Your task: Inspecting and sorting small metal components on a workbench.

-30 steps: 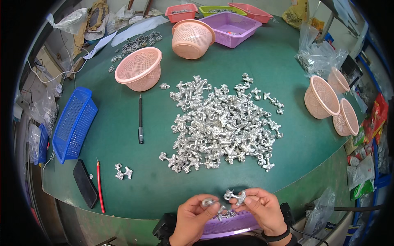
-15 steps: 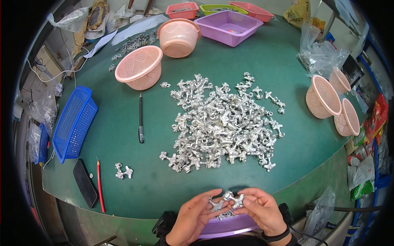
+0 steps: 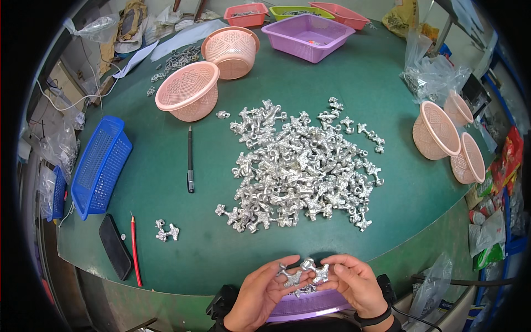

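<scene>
Close to my body, my left hand (image 3: pixel 259 292) is closed on a small silver metal casting (image 3: pixel 292 278) with a knobbed, branching shape. My right hand (image 3: pixel 358 286) pinches a similar casting with a rounded end (image 3: pixel 319 272), right beside the first. Below both hands sits a purple basket (image 3: pixel 310 304) with several metal parts (image 3: pixel 303 290) in it, partly hidden by my fingers. Beyond my hands a large heap of the same silver castings (image 3: pixel 301 171) covers the middle of the green table (image 3: pixel 166 144). A few castings (image 3: pixel 167 231) lie apart at the left.
Left of the heap are a black pen (image 3: pixel 190 160), a red pencil (image 3: pixel 135 252), a dark phone (image 3: pixel 115 246) and a blue basket (image 3: pixel 101 166). Pink baskets stand at the back left (image 3: pixel 188 91) and right (image 3: pixel 436 130). A purple tray (image 3: pixel 307 39) stands at the back.
The rear pink basket at the back left has shifted a little to the left. Both hands stay in place; the castings in them have turned slightly.
</scene>
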Demonstrator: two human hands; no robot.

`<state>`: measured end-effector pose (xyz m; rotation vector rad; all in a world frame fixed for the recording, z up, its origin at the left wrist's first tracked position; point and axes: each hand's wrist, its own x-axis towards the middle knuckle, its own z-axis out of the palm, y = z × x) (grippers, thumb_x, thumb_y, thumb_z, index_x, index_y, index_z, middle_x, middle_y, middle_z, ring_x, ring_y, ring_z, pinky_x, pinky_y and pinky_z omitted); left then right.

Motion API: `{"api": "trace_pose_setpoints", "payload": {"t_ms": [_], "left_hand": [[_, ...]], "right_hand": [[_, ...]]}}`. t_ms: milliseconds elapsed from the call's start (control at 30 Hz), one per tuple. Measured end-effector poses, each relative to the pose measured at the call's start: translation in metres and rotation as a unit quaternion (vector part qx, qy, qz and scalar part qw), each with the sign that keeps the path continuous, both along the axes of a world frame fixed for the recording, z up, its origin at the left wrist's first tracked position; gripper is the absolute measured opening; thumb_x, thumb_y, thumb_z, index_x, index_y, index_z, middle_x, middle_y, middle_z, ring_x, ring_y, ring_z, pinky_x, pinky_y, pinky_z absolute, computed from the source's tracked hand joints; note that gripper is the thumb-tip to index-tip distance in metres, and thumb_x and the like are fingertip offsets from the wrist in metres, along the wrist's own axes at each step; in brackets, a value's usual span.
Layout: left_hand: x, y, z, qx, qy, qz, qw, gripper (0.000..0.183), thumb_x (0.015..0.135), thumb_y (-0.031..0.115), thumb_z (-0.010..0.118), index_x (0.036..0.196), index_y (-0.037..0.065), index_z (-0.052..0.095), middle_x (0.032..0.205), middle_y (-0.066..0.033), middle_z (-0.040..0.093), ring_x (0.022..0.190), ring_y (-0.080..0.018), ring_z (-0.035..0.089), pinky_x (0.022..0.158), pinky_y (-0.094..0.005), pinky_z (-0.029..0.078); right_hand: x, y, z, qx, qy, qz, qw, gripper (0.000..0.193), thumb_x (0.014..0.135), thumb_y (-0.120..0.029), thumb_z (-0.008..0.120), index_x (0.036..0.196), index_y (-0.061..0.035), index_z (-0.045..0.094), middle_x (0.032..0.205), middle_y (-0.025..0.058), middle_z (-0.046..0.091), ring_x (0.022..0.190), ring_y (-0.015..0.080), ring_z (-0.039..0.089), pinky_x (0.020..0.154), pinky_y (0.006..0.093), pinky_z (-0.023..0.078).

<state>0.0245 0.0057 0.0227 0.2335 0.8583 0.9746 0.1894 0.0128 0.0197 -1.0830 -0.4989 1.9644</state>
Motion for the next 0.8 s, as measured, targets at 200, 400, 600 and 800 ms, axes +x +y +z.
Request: {"api": "trace_pose_setpoints", "payload": {"t_ms": [200,400,600,800], "left_hand": [[-0.001,-0.012,0.005,0.024,0.02,-0.028,0.999,0.038,0.083,0.018,0.032,0.105,-0.013,0.036,0.095,-0.0199,0.05,0.095,-0.0308,0.046,0.086,-0.0394,0.032],[-0.012,-0.021,0.013,0.203,0.266,-0.211,0.919,0.021,0.079,0.01,0.044,0.096,0.001,0.051,0.099,-0.0099,0.052,0.092,-0.0157,0.047,0.079,-0.0253,0.035],[-0.007,-0.011,0.017,0.266,0.267,-0.277,0.884,0.023,0.08,0.012,0.042,0.098,-0.001,0.05,0.097,-0.01,0.052,0.09,-0.0172,0.048,0.079,-0.0267,0.035],[0.0,-0.003,0.012,0.293,0.315,-0.271,0.861,0.021,0.078,0.008,0.044,0.097,0.001,0.051,0.096,-0.0104,0.052,0.09,-0.017,0.048,0.081,-0.027,0.035]], "right_hand": [[0.016,-0.008,-0.006,0.025,0.028,0.069,0.997,0.022,0.083,-0.01,0.037,0.097,0.004,0.047,0.089,0.0117,0.053,0.086,0.0159,0.05,0.075,0.0307,0.043],[0.026,-0.006,-0.001,0.292,-0.267,0.198,0.897,0.013,0.076,-0.007,0.049,0.08,0.0033,0.055,0.085,0.0119,0.056,0.079,0.0189,0.054,0.071,0.0267,0.041],[0.045,0.043,-0.006,0.452,-0.537,-0.065,0.71,0.019,0.068,-0.005,0.055,0.087,-0.0009,0.052,0.092,0.0122,0.053,0.088,0.0254,0.049,0.077,0.0315,0.037],[0.029,0.095,-0.03,0.454,-0.576,0.004,0.679,0.035,0.072,-0.01,0.05,0.105,-0.0022,0.041,0.11,0.0176,0.035,0.102,0.0317,0.033,0.086,0.0365,0.027]]}}
